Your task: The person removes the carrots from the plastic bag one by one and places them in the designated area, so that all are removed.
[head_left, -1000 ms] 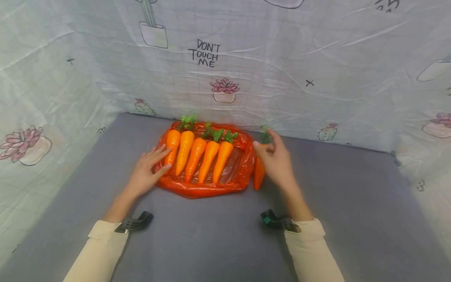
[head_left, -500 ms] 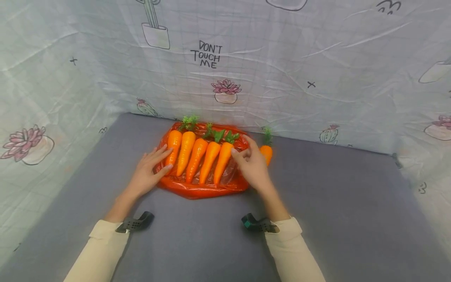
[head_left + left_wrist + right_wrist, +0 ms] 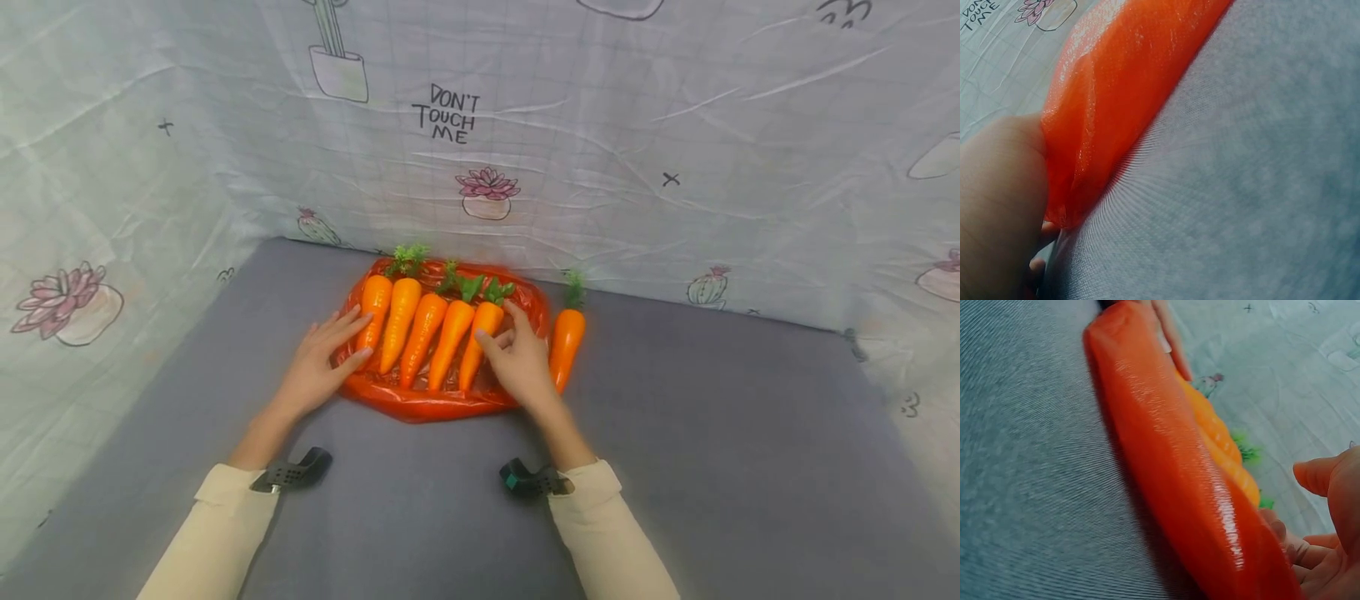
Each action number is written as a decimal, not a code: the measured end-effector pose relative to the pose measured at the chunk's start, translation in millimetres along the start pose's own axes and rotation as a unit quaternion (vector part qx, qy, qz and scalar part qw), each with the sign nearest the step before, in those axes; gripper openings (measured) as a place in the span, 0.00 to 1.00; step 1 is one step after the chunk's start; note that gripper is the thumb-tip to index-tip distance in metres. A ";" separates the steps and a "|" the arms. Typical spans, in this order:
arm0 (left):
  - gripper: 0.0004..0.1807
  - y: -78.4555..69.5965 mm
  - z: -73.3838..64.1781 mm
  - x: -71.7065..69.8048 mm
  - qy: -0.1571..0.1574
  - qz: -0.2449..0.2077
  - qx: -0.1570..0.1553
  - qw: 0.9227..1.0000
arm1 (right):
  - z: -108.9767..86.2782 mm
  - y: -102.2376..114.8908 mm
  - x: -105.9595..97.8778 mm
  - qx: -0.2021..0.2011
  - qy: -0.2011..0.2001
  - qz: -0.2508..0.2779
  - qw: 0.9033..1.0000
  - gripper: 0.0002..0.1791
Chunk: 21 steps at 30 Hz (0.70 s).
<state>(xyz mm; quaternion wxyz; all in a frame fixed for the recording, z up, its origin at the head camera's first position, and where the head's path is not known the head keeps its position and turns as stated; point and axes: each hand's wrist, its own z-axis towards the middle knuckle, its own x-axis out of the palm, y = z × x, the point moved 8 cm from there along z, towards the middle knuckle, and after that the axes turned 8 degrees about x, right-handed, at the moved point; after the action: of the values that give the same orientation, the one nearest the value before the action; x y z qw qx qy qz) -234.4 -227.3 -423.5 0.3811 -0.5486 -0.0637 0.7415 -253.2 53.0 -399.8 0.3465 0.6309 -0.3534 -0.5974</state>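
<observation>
A red plastic bag [image 3: 420, 408], its edge spread out like a shallow tray, holds several orange toy-like carrots lying side by side with green tops. My left hand [image 3: 318, 358] rests over the bag's left edge, fingers extended beside the leftmost carrot [image 3: 373, 310]. Over the bag's right side is my right hand [image 3: 519, 360]. Its thumb and forefinger stand apart at the rightmost carrot in the bag [image 3: 477, 333]. In the right wrist view, the red plastic wall [image 3: 1166, 456] hides part of the right hand's fingers. Another carrot [image 3: 567, 346] lies outside the bag, right of that hand.
The bag and carrots lie on a grey cloth-covered surface [image 3: 405, 517]. A pale sheet printed with potted plants [image 3: 570, 133] rises behind and along the sides. Each wrist wears a dark strap-on device, the left one [image 3: 292, 473] and the right one [image 3: 528, 481].
My right hand has moved left from the carrot outside the bag to the rightmost carrot inside it. That outside carrot now shows more fully. My left hand has stayed at the bag's left edge.
</observation>
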 end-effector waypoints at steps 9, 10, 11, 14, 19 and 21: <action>0.30 0.3 0.3 -1.4 0.001 0.002 -0.003 1.000 | 2.4 -7.4 9.0 0.000 0.010 -0.024 1.000 0.43; 0.30 0.2 0.2 -1.1 0.002 0.002 -0.003 1.000 | 2.7 -8.5 9.7 0.000 0.009 -0.027 1.000 0.44; 0.30 0.1 0.2 -1.0 0.002 0.002 -0.004 1.000 | 2.8 -9.6 10.3 0.001 0.010 -0.029 1.000 0.44; 0.30 -0.2 0.1 -0.8 0.002 0.003 -0.003 1.000 | 2.6 -11.4 12.6 -0.001 0.013 -0.027 1.000 0.46; 0.30 -0.8 0.2 -0.3 -0.001 0.000 0.000 1.000 | 2.4 -12.4 15.8 -0.007 0.016 -0.024 1.000 0.49; 0.30 -0.6 0.1 0.1 -0.001 -0.001 0.001 1.000 | 2.2 -13.3 16.3 -0.005 0.014 -0.030 0.999 0.49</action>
<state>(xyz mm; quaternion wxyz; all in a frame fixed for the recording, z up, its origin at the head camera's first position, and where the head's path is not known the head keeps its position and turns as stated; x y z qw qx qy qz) -234.1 -226.7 -423.2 0.3824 -0.5471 -0.0637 0.7418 -254.4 45.7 -419.7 0.3367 0.6479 -0.3261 -0.6004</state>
